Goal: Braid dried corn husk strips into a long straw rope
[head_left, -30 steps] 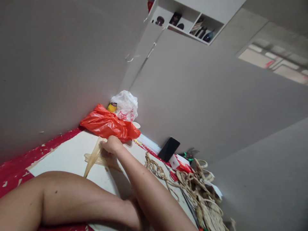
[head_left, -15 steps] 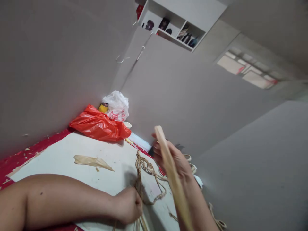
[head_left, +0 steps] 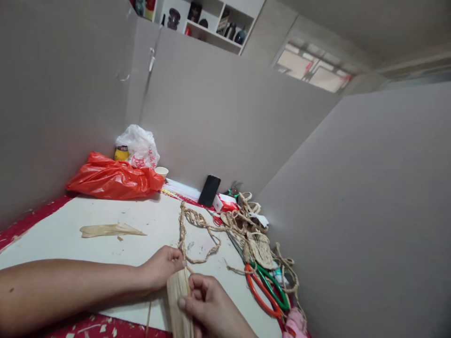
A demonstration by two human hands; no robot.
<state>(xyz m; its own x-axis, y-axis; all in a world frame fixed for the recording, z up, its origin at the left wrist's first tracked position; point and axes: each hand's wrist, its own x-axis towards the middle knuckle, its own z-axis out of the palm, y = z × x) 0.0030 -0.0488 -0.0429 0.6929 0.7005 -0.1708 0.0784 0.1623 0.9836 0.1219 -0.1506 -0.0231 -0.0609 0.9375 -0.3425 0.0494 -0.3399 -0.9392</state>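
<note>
A braided cord [head_left: 182,225] of dry, straw-coloured plant strips lies in a loop on the white board [head_left: 148,211]. My left hand [head_left: 162,267] is closed in a pinch at the near end of the braid. My right hand [head_left: 211,305] grips a wide, pale strip of dry husk [head_left: 178,300] between thumb and fingers. The strip's upper end meets the braid by my left fingertips; just how they join is hidden. Another dry husk piece [head_left: 111,229] rests on the board to the left, with a small scrap below it.
An orange-red plastic bag [head_left: 116,178], a white bag [head_left: 139,145] and a paper cup [head_left: 161,172] stand at the back. A black phone [head_left: 209,190] leans there too. Along the right lie scissors with red and green handles [head_left: 266,291], braided coils [head_left: 260,249] and a pink cloth [head_left: 295,323].
My right hand has brought the raised husk strip down and left to the braid end by my left hand. The camera view has shifted right.
</note>
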